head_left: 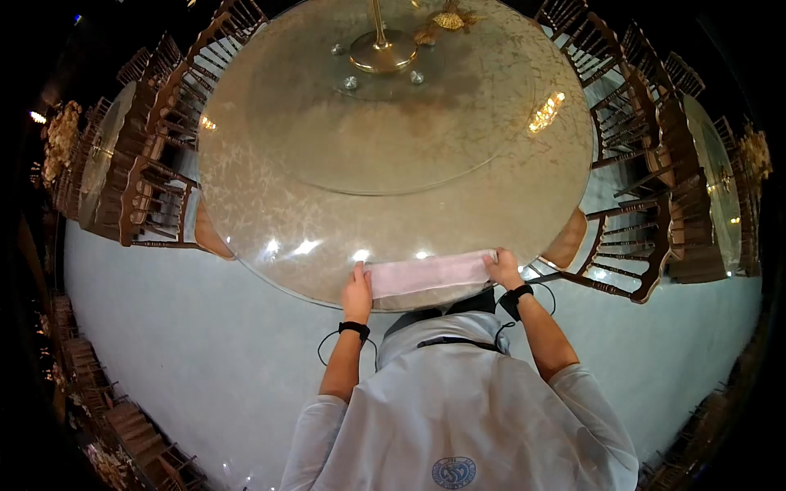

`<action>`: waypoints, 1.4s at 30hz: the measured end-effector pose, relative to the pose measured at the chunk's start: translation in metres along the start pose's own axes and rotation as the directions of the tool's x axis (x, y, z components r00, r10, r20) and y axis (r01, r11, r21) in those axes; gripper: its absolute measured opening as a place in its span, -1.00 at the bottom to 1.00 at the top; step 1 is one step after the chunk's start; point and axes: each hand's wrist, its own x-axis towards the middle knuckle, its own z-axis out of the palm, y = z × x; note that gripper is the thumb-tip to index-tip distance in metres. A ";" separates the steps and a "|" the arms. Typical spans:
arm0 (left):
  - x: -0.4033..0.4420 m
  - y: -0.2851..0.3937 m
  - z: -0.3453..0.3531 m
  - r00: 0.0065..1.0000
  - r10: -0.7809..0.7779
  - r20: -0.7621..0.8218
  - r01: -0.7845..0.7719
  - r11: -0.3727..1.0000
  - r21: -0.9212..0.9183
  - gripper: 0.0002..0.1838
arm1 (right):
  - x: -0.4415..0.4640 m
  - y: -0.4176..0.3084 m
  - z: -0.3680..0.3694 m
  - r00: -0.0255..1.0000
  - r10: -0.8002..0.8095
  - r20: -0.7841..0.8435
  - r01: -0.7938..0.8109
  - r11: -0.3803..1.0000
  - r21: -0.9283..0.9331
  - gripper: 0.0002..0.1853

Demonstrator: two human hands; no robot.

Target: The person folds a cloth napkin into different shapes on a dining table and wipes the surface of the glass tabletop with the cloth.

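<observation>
Pale floor (205, 327) stretches around the round table (246, 196) in front of you, with darkness beyond. Wooden chairs (626, 237) stand along both the left and right sides of the round table, and farther out on each side is another table (712, 188). At the middle of the round table you have a clear turntable (385, 155), and toward its far part a gold stand (383, 57) rises from a disc-shaped base, with small shiny knobs (351, 83) about it and a gold ornament (449, 20) just beyond. Bright reflections show on the glossy top of the round table. Your pink cloth (430, 276) is a long flat strip at the near edge of the round table, running along that edge; you cannot tell from this view whether its whole length touches the top. Your left hand (357, 293) pinches its left end, and your right hand (503, 268) pinches its right end, at the round table's near edge. Each wrist wears a black band (354, 329), just off the round table
</observation>
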 end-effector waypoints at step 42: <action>-0.021 0.050 0.040 0.846 0.408 0.342 -0.460 0.884 0.083 -0.09 | -0.062 -0.074 -0.017 0.776 -0.413 0.476 0.553 0.809 -0.199 -0.18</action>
